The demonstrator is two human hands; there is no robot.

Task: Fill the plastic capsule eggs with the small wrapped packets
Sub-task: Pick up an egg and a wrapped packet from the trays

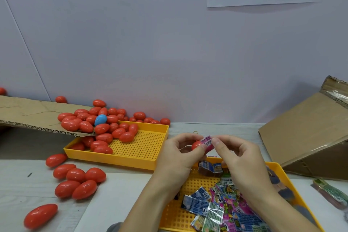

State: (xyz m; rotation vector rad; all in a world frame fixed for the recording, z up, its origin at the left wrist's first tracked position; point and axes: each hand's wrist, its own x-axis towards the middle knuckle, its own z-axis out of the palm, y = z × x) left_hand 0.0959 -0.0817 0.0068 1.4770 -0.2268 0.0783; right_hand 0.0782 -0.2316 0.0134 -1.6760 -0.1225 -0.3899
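A: Which step is this?

B: Loading one egg, I'd say. The left hand [185,153] has its grip curled round a red egg [196,145], and the right hand [238,154] pinches a pink packet [207,142] by its end, right against the egg. Both are held in the air above the table [222,130], between the two yellow trays.

A: Is the egg open?

B: I cannot tell. Fingers cover most of it, so only a bit of red shows. The packet touches it or is partly in; I can't say which.

A: Where's the supply?

B: The packets [224,205] lie heaped in the near tray [282,170], under the right wrist. The eggs are on the left: a pile [105,128] spilling off a cardboard flap [33,113] into the far tray [143,148], with one blue egg [100,119] among them, and a loose group of red eggs [79,181] on the table nearer the person. Whether those are filled I cannot say.

A: What does the next move need?

B: Probably pushing the packet fully inside while the left hand keeps the shell steady. The packet looks about as wide as the egg, so it may need folding or squeezing. Then the halves must be pressed shut without pinching the wrapper in the seam.
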